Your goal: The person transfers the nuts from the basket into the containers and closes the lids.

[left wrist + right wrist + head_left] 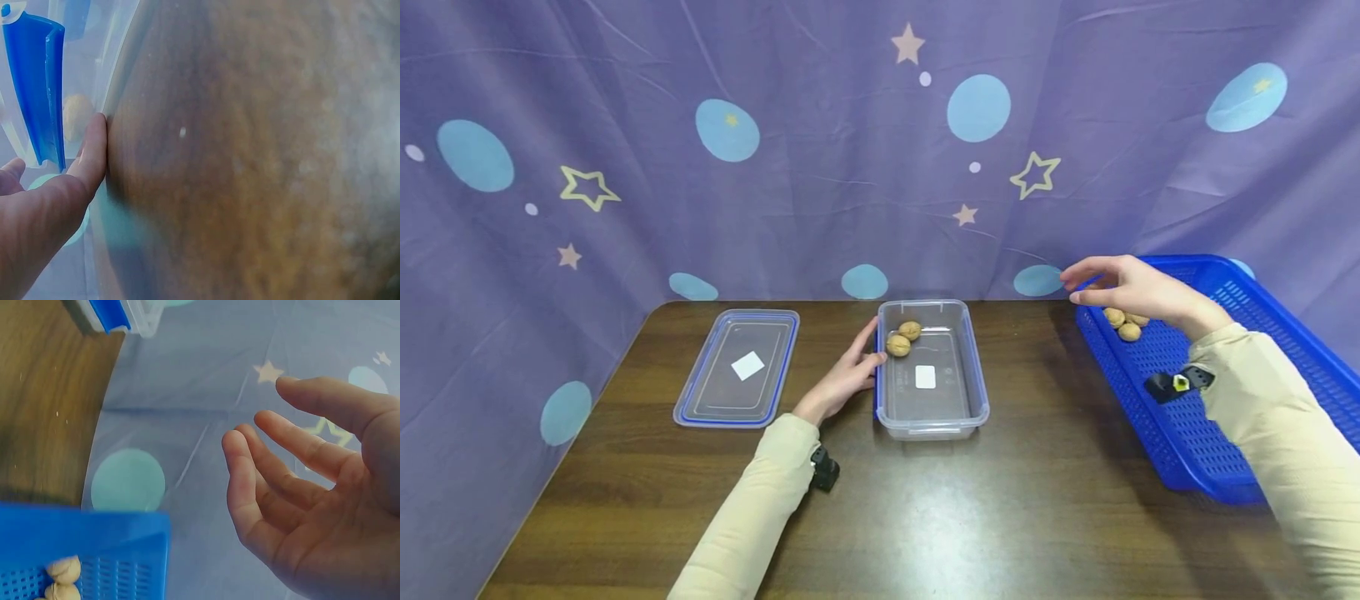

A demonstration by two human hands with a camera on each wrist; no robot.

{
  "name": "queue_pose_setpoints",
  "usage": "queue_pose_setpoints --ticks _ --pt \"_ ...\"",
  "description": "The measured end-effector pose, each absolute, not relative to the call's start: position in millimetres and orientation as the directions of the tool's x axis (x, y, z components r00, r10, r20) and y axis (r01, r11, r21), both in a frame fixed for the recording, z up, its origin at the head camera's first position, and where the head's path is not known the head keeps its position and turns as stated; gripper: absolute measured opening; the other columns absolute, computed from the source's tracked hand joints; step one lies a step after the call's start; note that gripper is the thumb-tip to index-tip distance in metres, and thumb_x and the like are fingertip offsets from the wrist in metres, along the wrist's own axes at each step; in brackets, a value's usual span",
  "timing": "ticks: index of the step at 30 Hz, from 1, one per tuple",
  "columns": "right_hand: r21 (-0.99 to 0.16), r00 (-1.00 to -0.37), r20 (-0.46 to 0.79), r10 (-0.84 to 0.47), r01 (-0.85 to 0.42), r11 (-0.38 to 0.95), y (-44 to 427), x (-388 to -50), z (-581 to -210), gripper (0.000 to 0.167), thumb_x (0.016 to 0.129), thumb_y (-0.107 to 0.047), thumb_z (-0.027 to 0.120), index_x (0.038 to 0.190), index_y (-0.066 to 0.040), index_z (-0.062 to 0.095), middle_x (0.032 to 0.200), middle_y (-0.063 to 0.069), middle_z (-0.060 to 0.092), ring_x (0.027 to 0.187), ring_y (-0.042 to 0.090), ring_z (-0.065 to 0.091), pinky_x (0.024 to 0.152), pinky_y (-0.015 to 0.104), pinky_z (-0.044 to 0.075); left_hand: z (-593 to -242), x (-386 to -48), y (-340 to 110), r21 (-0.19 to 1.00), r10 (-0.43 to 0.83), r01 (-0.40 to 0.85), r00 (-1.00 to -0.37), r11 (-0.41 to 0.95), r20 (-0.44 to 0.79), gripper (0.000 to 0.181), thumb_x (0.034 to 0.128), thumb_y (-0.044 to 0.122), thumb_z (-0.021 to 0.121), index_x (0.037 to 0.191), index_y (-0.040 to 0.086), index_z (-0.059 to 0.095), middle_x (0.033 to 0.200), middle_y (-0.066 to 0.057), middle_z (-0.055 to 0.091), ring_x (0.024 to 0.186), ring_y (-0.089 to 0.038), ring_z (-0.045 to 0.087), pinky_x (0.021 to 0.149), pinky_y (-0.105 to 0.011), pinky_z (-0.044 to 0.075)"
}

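- One clear lid (737,393), blue-edged with a white label (748,365), lies flat on the table (1037,508) at nine o'clock from the container.
- My left hand (848,371) is between lid and container, at the container's nine o'clock side. Its fingers reach out fairly straight and touch the outer wall without clasping it; a dark wrist device (824,469) sits at my cream sleeve.
- The clear container (934,407) stands upright and uncovered, a blue latch (47,87) hanging by my left fingers. Two walnuts (898,345) rest together inside, around eleven o'clock, with a white square showing in the middle.
- My right hand (1138,292), between two and three o'clock from the container, is released: thumb and fingers apart and loosely bent, nothing in the palm. It hangs over the far left corner of the basket.
- The blue basket (1187,446) sits at three o'clock; at least three walnuts (1129,332) cluster at its ten o'clock corner, below my hand.
- Dark brown wood grain runs under everything, with a pale glare near six o'clock.
- Across twelve o'clock hangs a purple curtain (850,125) with stars and blue ovals.
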State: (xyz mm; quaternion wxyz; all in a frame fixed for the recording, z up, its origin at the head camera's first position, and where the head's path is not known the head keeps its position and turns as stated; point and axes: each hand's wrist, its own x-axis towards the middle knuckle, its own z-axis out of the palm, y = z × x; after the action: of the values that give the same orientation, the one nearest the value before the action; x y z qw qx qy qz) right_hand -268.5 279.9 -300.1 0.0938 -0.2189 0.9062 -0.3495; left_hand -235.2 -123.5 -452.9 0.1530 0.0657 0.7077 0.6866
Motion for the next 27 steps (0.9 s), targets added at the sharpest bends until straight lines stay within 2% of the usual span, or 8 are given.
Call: queue_pose_setpoints --ticks 3,4,5,12,16,20,25,27 --pt "-0.659 -0.892 -0.012 -0.452 -0.332 0.675 288 -269 -299 0.033 0.094 -0.011 0.062 0.127 -0.003 0.059 0.116 0.014 0.065 0.085 0.007 0.062 0.068 0.020 0.047 -452 -235 -124 0.992 0.302 -0.114 -0.945 0.059 -0.127 0.072 0.0975 0.008 0.046 0.156 0.030 0.011 0.117 -0.031 0.048 0.112 -0.039 0.053 0.097 -0.049 0.047" --pt "-0.648 -0.893 -0.006 -0.450 -0.340 0.682 290 -269 -300 0.034 0.094 -0.011 0.062 0.127 -0.002 0.059 0.117 0.015 0.064 0.093 0.007 0.061 0.074 0.019 0.046 -452 -235 -124 0.992 0.304 -0.111 -0.945 0.063 -0.125 0.072 0.0975 0.008 0.046 0.157 0.029 0.011 0.118 -0.032 0.047 0.113 -0.040 0.052 0.097 -0.049 0.046" --pt "-0.644 -0.894 -0.002 -0.449 -0.342 0.684 293 -269 -301 0.034 0.094 -0.011 0.061 0.126 -0.001 0.059 0.116 0.016 0.064 0.093 0.007 0.061 0.075 0.019 0.047 -452 -235 -124 0.992 0.305 -0.108 -0.944 0.065 -0.123 0.072 0.0976 0.008 0.046 0.157 0.029 0.011 0.118 -0.032 0.047 0.113 -0.040 0.052 0.098 -0.050 0.046" --pt "-0.667 -0.891 0.019 -0.453 -0.349 0.659 310 -271 -313 0.033 0.094 -0.008 0.060 0.125 0.005 0.057 0.111 0.021 0.065 0.087 0.005 0.063 0.068 0.020 0.049 -452 -234 -124 0.992 0.299 -0.104 -0.946 0.072 -0.121 0.072 0.0971 0.008 0.047 0.157 0.029 0.012 0.115 -0.030 0.047 0.112 -0.038 0.051 0.098 -0.050 0.046" --pt "-0.672 -0.898 0.021 -0.439 -0.338 0.659 321 -274 -326 0.033 0.094 -0.008 0.059 0.123 0.007 0.056 0.105 0.017 0.066 0.082 0.005 0.061 0.063 0.023 0.049 -451 -234 -124 0.991 0.290 -0.110 -0.949 0.074 -0.126 0.072 0.0969 0.008 0.047 0.156 0.030 0.012 0.116 -0.030 0.048 0.112 -0.037 0.051 0.097 -0.049 0.046" --pt "-0.668 -0.910 0.017 -0.414 -0.319 0.672 332 -278 -340 0.031 0.093 -0.008 0.060 0.121 0.007 0.058 0.100 0.010 0.067 0.079 0.004 0.060 0.066 0.019 0.047 -451 -233 -124 0.990 0.282 -0.115 -0.950 0.077 -0.132 0.072 0.0970 0.008 0.048 0.156 0.031 0.013 0.116 -0.029 0.048 0.111 -0.036 0.052 0.097 -0.049 0.047" --pt "-0.687 -0.924 -0.011 -0.382 -0.270 0.674 344 -279 -352 0.033 0.094 -0.010 0.059 0.120 0.011 0.056 0.101 0.013 0.068 0.084 0.005 0.060 0.072 0.015 0.044 -451 -234 -124 0.992 0.297 -0.103 -0.947 0.074 -0.120 0.072 0.0970 0.008 0.047 0.157 0.028 0.012 0.116 -0.030 0.048 0.110 -0.038 0.053 0.097 -0.050 0.046" --pt "-0.706 -0.930 -0.025 -0.368 -0.244 0.665 347 -279 -356 0.035 0.094 -0.011 0.059 0.121 0.012 0.055 0.102 0.014 0.068 0.084 0.005 0.061 0.072 0.018 0.047 -452 -235 -124 0.992 0.298 -0.104 -0.947 0.075 -0.122 0.072 0.0971 0.008 0.047 0.156 0.029 0.012 0.116 -0.030 0.048 0.110 -0.038 0.053 0.097 -0.050 0.046"
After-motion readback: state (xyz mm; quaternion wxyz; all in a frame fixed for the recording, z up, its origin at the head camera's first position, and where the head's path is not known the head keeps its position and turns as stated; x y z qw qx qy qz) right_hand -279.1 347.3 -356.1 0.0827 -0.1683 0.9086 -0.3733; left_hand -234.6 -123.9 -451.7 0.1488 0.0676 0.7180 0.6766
